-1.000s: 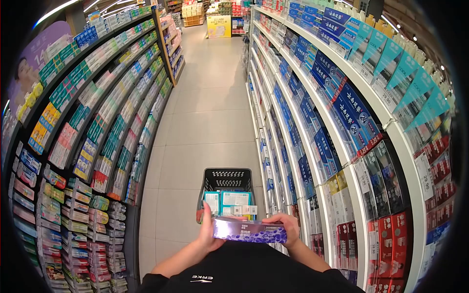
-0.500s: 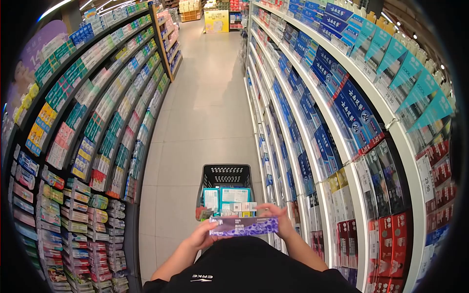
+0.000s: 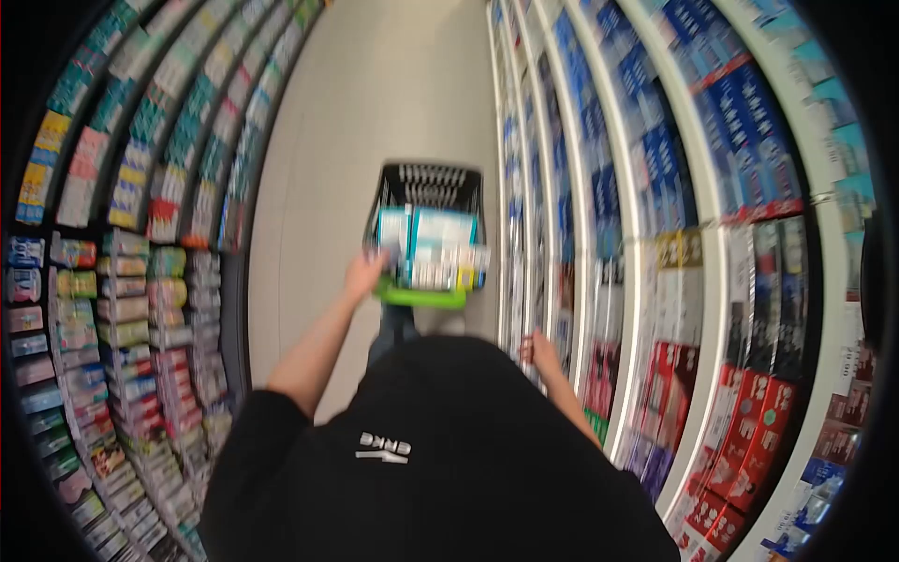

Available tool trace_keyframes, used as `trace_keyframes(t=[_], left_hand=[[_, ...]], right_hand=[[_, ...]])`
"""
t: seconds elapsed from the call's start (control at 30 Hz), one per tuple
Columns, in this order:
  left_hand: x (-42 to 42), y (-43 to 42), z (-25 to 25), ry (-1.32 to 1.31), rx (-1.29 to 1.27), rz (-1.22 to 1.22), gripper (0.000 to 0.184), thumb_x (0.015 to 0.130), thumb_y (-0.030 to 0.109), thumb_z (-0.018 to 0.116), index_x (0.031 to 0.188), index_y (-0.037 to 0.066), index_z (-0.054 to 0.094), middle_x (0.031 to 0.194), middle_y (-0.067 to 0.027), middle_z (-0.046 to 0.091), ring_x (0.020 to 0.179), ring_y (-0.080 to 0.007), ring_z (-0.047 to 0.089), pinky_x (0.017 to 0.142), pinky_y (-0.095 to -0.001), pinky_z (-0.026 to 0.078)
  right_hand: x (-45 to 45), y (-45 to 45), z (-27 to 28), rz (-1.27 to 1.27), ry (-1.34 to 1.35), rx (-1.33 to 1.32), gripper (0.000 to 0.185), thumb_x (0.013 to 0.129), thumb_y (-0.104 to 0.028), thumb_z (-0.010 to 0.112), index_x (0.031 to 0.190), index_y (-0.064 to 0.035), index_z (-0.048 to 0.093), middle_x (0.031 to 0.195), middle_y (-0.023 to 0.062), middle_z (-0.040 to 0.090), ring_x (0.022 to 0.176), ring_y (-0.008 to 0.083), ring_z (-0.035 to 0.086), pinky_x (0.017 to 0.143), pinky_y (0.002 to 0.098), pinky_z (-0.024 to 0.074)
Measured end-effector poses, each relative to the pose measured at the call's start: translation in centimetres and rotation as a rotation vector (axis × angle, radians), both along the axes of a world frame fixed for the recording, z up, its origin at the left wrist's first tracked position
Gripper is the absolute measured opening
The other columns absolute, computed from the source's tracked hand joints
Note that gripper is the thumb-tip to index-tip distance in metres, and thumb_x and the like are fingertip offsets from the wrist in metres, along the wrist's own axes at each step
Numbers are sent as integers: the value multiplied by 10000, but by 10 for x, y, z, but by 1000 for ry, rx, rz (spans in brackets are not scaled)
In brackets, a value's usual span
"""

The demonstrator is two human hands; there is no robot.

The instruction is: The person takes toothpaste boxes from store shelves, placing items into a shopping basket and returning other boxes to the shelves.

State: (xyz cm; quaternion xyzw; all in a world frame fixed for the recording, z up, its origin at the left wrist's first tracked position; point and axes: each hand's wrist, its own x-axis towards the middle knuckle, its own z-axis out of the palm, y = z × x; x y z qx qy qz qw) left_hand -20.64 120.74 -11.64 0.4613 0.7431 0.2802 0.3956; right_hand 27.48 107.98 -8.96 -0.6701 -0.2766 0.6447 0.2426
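A black shopping basket point(image 3: 434, 175) with a green handle bar point(image 3: 421, 298) stands in front of me. My left hand point(image 3: 363, 275) is closed on its near left corner, the fingertips blurred. Teal-and-white boxes point(image 3: 444, 230) lie inside, with a smaller white pack point(image 3: 433, 275) and a yellow-and-blue pack point(image 3: 468, 276) near the handle. My right hand point(image 3: 541, 354) is beside the lower part of the right shelves, its fingers loosely curled. Nothing shows in it. The purple toothpaste box is not visible in either hand.
White shelves point(image 3: 627, 290) of blue, red and black boxes run close along my right side. Dark shelves point(image 3: 239, 197) with green, pink and white cartons line the left, above hanging toothbrush packs point(image 3: 126, 309). A pale tiled aisle floor point(image 3: 393, 84) stretches ahead.
The purple toothpaste box has left both hands. My left hand has moved to the basket's corner, my right hand down and towards the right shelves. The view has tilted down.
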Motion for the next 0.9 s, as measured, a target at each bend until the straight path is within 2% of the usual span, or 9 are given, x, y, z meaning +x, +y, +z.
trace_keyframes(t=[0.03,0.07,0.1,0.17,0.37,0.53,0.63,0.77,0.9], left_hand=[[8,6,24,94,-51,-7,597,900,581,652,1150,40,677,1057,-226,732,1022,-391,705,872,-478,547],[2,16,-2,19,-48,-43,615,889,592,653,1139,32,681,1063,-238,728,1032,-400,701,883,-473,544],[7,24,13,83,-175,-65,646,875,610,657,1119,12,683,1071,-242,728,1042,-405,698,892,-467,542],[12,37,-12,36,-205,-73,711,835,616,685,1151,-21,684,1077,-234,735,1058,-395,699,920,-452,538],[48,57,-37,83,-242,-93,703,787,592,726,1134,-19,723,1108,-235,737,1061,-366,709,949,-436,539],[83,66,-42,122,-266,-208,719,754,612,763,1104,-15,732,1104,-225,742,1051,-359,714,937,-430,546],[99,63,-66,213,-194,-274,695,759,596,773,1090,-14,733,1115,-213,741,1071,-350,707,947,-425,542],[104,64,-85,196,-312,-479,512,853,466,724,1158,55,708,1106,-166,745,1064,-351,697,937,-436,541],[108,47,-53,214,-115,-557,428,902,430,662,1049,31,714,1016,-202,742,979,-380,709,874,-466,549]], right_hand=[[4,-14,-9,3,-30,-42,569,1090,-508,389,1110,-4,651,829,124,714,636,161,659,565,280,506],[2,-24,-4,-7,-65,-91,580,1088,-513,383,1121,-1,653,812,113,704,621,158,642,584,282,504],[10,-41,-16,-11,-44,-93,587,1086,-519,379,1143,-4,654,832,120,712,640,160,646,609,288,509],[13,-61,-11,29,-114,-138,557,1087,-488,390,1153,-11,669,846,113,716,667,152,647,620,280,493],[14,-113,24,368,-566,7,488,1039,-431,499,1115,9,694,936,207,731,855,326,712,769,392,529],[15,-156,35,320,-612,-96,457,994,-428,559,1116,-10,698,1031,246,724,1023,384,702,882,412,521],[12,-173,41,294,-629,-204,445,983,-426,571,1117,-24,704,1046,246,725,1040,386,699,891,412,522],[10,-188,48,338,-638,-177,440,975,-430,578,1116,-34,708,1050,245,725,1045,389,696,896,420,523],[6,-192,54,387,-645,-113,435,967,-433,585,1115,-44,712,1054,243,724,1050,393,694,901,428,524]])
